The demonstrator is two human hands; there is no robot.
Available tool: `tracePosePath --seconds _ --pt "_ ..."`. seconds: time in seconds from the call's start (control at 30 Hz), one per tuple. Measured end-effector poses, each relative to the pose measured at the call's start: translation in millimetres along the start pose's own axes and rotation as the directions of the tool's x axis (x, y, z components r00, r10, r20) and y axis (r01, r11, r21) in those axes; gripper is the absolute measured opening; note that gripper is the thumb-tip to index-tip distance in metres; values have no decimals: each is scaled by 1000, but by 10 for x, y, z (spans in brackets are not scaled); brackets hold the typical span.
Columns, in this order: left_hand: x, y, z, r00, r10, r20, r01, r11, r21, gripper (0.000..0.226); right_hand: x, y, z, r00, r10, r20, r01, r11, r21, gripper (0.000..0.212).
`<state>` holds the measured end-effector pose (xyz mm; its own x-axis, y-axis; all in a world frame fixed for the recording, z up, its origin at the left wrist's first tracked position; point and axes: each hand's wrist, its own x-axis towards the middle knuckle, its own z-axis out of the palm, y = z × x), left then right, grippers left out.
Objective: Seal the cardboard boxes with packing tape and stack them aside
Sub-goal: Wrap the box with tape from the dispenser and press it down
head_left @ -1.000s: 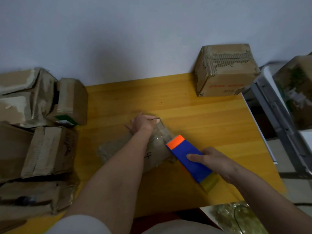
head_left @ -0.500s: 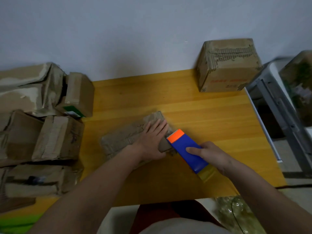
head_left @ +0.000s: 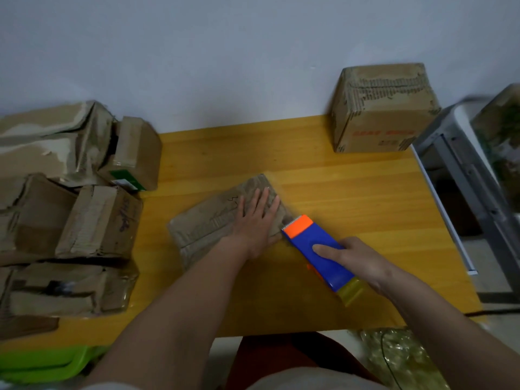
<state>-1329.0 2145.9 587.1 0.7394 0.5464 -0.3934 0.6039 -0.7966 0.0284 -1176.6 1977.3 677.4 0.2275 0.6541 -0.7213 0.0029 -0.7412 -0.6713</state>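
Nearest me, at the table's front edge, I saw a green tray [head_left: 42,364] on the left and a crinkled clear bag [head_left: 394,358] on the right; I couldn't tell what either held. My right hand [head_left: 357,260] gripped the blue dispenser [head_left: 318,249], fingers wrapped round its body and the index finger laid along the top. Its orange toothed end met the near right corner of the flat box [head_left: 208,226], and a yellowish roll of tape [head_left: 350,291] showed at its back end. My left hand [head_left: 253,223] lay flat on that box, fingers straight and spread, pressing it down onto the middle of the yellow table [head_left: 351,198]. The box was closed and worn, so I couldn't see inside.

To the left sat a heap of battered boxes [head_left: 70,209], stacked and leaning together, closed as far as I could tell. At the far right corner, against the wall [head_left: 225,52], stood one upright carton [head_left: 382,108] with red print, also shut. Beyond the table's right edge was a grey frame [head_left: 467,170].
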Motion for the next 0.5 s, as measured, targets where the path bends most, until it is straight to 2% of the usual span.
tracePosePath --seconds 0.23,0.4,0.5 --pt "48 36 -35 998 -61 14 61 998 14 77 -71 146 -153 998 44 -35 -44 999 -13 32" --pt "42 41 -84 997 -73 12 73 997 -27 77 4 68 -160 995 85 -61 -88 994 -56 47" --pt "68 20 -63 998 4 -65 -2 1000 27 81 70 46 -148 990 110 -86 -118 988 -96 42"
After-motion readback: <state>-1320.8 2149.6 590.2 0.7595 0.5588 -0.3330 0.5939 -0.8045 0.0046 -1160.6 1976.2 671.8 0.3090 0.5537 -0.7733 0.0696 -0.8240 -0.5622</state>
